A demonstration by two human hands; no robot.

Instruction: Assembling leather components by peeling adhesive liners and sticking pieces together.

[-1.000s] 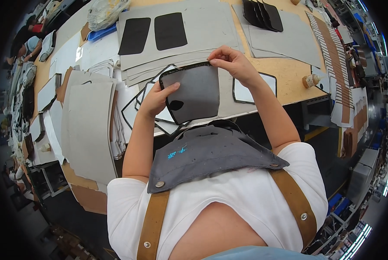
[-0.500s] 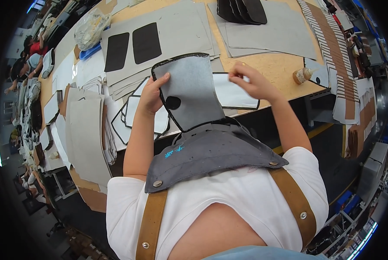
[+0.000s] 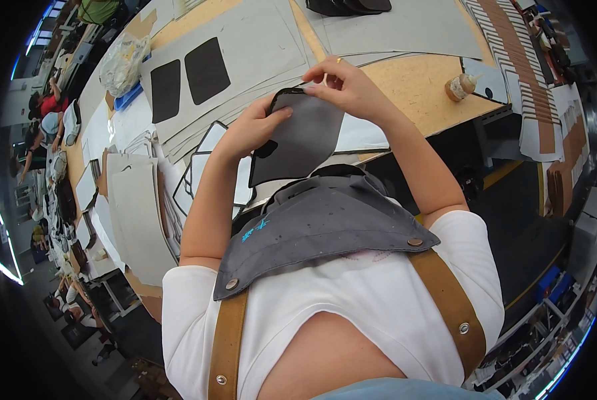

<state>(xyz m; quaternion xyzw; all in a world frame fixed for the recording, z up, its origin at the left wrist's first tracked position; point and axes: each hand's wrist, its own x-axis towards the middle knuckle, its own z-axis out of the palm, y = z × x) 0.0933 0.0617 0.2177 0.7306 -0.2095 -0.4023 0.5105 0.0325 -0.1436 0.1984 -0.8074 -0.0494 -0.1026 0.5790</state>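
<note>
In front of my chest I hold a grey panel (image 3: 305, 137) with a black edge and a dark round spot near its left side. My left hand (image 3: 255, 127) is closed on the panel's left edge, thumb on the near face. At its top edge, my right hand (image 3: 342, 87) pinches the far corner with thumb and fingers. White panels with black borders (image 3: 208, 160) lie on the table by my left forearm, and another white panel (image 3: 363, 133) shows behind the held one.
Two black cut pieces (image 3: 206, 70) lie on large grey sheets (image 3: 258, 40). A stack of black pieces (image 3: 348, 7) sits at the far edge of view. A small bottle (image 3: 460, 88) stands on the right, a plastic bag (image 3: 124, 63) at the left. Other people work far left.
My right hand has come left from the open air to the panel's top edge and grips it. The panel has tilted, so its face looks darker.
</note>
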